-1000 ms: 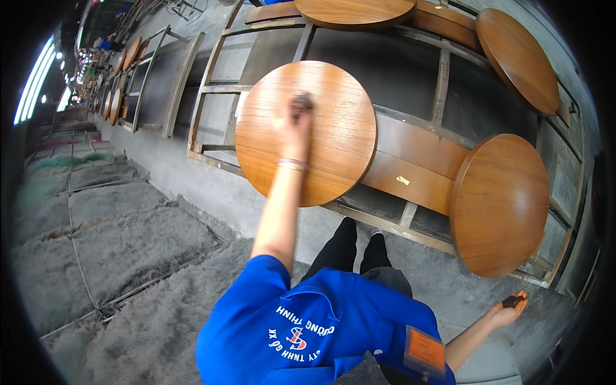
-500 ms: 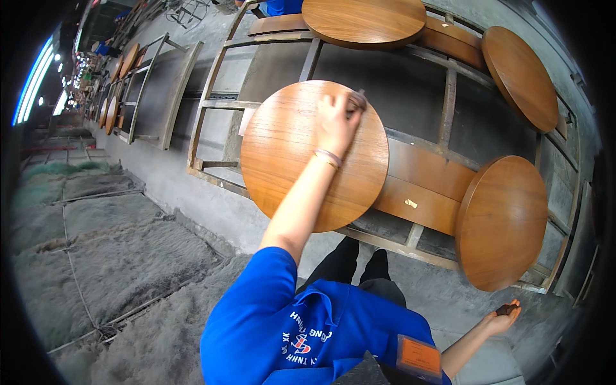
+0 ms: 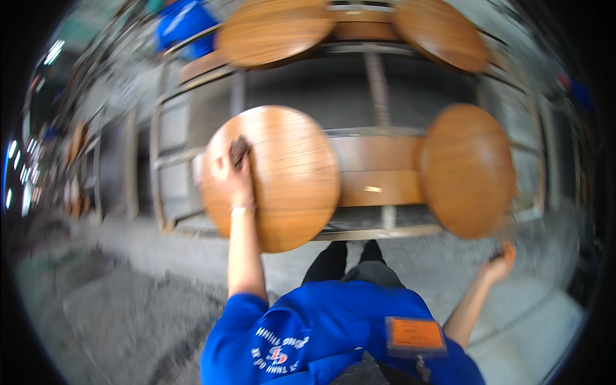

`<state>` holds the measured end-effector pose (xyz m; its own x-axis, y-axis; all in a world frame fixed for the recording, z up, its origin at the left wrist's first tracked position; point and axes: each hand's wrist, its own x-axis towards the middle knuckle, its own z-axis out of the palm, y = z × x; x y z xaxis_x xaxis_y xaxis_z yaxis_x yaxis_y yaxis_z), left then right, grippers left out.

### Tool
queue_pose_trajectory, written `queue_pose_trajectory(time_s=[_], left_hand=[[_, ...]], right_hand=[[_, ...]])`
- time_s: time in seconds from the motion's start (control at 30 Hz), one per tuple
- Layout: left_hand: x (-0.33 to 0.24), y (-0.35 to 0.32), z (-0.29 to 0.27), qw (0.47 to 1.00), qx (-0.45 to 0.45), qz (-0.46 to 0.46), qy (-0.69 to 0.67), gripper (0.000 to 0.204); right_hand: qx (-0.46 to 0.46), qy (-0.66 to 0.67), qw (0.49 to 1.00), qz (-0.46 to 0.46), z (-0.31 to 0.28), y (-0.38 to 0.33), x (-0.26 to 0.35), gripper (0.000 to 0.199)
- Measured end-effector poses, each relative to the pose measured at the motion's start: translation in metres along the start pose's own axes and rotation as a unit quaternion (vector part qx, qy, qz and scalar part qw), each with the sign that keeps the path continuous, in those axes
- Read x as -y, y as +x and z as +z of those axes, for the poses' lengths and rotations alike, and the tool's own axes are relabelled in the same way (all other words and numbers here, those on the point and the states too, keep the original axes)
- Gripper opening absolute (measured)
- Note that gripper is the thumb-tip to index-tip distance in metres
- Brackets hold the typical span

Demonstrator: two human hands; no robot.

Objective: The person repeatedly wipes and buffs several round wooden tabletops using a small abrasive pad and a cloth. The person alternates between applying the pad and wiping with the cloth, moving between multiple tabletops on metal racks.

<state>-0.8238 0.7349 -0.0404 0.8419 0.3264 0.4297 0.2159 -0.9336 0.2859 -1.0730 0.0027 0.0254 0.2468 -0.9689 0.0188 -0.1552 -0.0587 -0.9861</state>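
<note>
A round brown wooden tabletop (image 3: 282, 176) leans upright against a metal rack in front of me. My left hand (image 3: 235, 172) presses a small dark pad (image 3: 239, 151) flat against the upper left part of that disc; a thin bracelet sits at the wrist. Low on the right, away from the discs, my right hand (image 3: 499, 262) hangs out to the side with a small dark object in its fingers. The picture is blurred by motion.
A second round wooden top (image 3: 467, 168) stands on the rack to the right, two more (image 3: 273, 32) lie on the tier above. The metal rack frame (image 3: 378, 131) runs behind them. A person in blue (image 3: 183, 22) is at the far upper left. Rough concrete floor (image 3: 102, 301) lies below.
My left hand slid from the upper right of the disc to its upper left with the pad. The whole view swung, and the picture turned blurry. The right hand stayed out to the side.
</note>
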Motion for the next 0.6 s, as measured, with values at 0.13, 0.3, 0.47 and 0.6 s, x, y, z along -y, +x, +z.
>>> queue_pose_trajectory(time_s=[0.13,0.3,0.47,0.6], left_hand=[[0.023,-0.001,-0.038,0.996,-0.025,0.081,-0.027,0.037],[0.174,0.052,-0.096,0.977,-0.011,-0.211,0.015,0.020],[0.239,0.004,-0.135,0.813,-0.239,-0.394,-0.356,0.021],[0.242,-0.100,-0.144,0.800,-0.322,-0.446,-0.239,0.026]], right_hand=[[-0.022,0.131,0.991,0.018,0.024,-0.008,0.013,0.045],[-0.086,0.162,0.983,0.017,-0.001,-0.010,0.041,0.046],[-0.164,0.193,0.964,0.079,-0.070,0.002,0.007,0.044],[-0.134,0.243,0.937,0.214,-0.109,0.033,-0.065,0.025]])
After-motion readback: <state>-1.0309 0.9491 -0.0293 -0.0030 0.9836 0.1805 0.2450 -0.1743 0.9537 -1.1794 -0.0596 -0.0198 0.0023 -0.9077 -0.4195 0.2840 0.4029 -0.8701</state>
